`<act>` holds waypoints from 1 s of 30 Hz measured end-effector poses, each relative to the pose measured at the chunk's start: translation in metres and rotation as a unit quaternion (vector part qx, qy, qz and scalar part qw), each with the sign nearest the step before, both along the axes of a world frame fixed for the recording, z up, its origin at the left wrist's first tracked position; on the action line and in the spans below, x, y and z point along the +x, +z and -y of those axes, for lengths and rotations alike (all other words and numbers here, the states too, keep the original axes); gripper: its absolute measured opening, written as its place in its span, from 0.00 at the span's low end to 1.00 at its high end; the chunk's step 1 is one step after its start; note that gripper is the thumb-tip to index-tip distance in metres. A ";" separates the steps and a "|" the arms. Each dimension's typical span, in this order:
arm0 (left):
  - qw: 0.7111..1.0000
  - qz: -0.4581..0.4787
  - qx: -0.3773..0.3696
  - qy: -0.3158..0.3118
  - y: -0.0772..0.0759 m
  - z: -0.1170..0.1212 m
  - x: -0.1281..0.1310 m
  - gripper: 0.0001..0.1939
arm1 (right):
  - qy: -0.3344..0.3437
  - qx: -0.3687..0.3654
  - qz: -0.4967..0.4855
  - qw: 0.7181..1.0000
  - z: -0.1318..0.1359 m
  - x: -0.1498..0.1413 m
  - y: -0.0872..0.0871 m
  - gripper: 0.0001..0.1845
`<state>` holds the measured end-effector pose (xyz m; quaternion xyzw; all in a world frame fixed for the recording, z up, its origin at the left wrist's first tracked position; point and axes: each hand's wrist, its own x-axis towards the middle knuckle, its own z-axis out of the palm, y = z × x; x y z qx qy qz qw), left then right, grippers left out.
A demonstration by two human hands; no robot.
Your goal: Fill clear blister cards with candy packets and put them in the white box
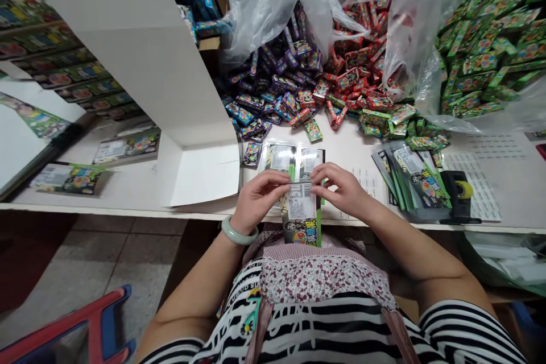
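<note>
My left hand (260, 197) and my right hand (342, 189) both grip the top of a flat printed card pack (301, 216) near the table's front edge. A white barcode label (302, 201) shows on its back. Just behind my fingers lie clear plastic sleeves holding printed cards (294, 160). To the right of my right hand is a leaning stack of green and black packs (413, 182). A jade bangle (239, 231) circles my left wrist.
Heaps of small purple (273, 77), red (358, 65) and green (486, 48) boxes sit in clear plastic bags at the back. A white cardboard panel (149, 68) rises at left. A black tape dispenser (458, 196) and label sheets (482, 196) stand at right.
</note>
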<state>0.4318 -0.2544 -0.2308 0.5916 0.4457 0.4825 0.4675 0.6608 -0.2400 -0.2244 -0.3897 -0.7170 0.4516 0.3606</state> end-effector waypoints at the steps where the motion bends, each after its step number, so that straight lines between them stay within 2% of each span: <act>1: 1.000 0.001 0.007 -0.001 0.001 0.001 0.001 0.06 | 0.011 0.007 0.005 1.000 0.000 0.000 0.003 0.07; 3: 1.000 0.005 0.000 0.006 0.004 0.000 0.005 0.05 | 0.004 -0.012 0.010 1.000 -0.002 -0.003 0.009 0.08; 6: 0.999 -0.004 -0.026 0.020 0.009 -0.004 0.009 0.05 | -0.017 -0.082 0.022 0.996 -0.007 -0.009 0.017 0.08; 8: 1.000 -0.005 -0.023 0.010 0.012 -0.006 0.009 0.06 | -0.008 -0.116 0.027 0.993 -0.010 -0.012 0.022 0.07; 10: 1.000 -0.008 0.000 -0.014 0.013 -0.006 0.006 0.07 | 0.012 -0.113 0.029 0.993 -0.010 -0.011 0.024 0.07; 13: 0.998 -0.018 0.035 -0.055 0.008 -0.002 -0.004 0.08 | 0.046 -0.067 0.028 0.996 -0.005 -0.006 0.023 0.07; 16: 0.996 -0.016 0.044 -0.071 -0.001 0.003 -0.012 0.05 | 0.056 -0.011 0.017 0.998 0.003 -0.001 0.014 0.05; 19: 0.997 -0.005 0.031 -0.065 -0.008 0.005 -0.011 0.08 | 0.022 0.029 0.012 0.999 0.011 -0.003 0.005 0.02; 23: 0.998 -0.010 0.025 -0.061 -0.008 0.002 -0.004 0.09 | -0.026 0.011 0.002 1.000 0.019 -0.013 -0.005 0.02; 25: 0.997 -0.019 0.039 -0.057 -0.010 -0.001 -0.003 0.07 | -0.028 -0.028 -0.026 0.999 0.019 -0.009 -0.015 0.07; 28: 0.998 -0.031 0.046 -0.030 -0.020 -0.007 -0.006 0.03 | -0.049 -0.084 -0.028 0.995 0.007 0.028 -0.040 0.17; 29: 0.998 -0.033 0.047 -0.020 -0.026 -0.009 -0.008 0.02 | -0.086 -0.090 0.006 0.992 0.002 0.048 -0.049 0.18; 30: 0.998 -0.034 0.050 -0.009 -0.032 -0.012 -0.009 0.01 | -0.151 -0.087 0.066 0.983 -0.003 0.069 -0.058 0.15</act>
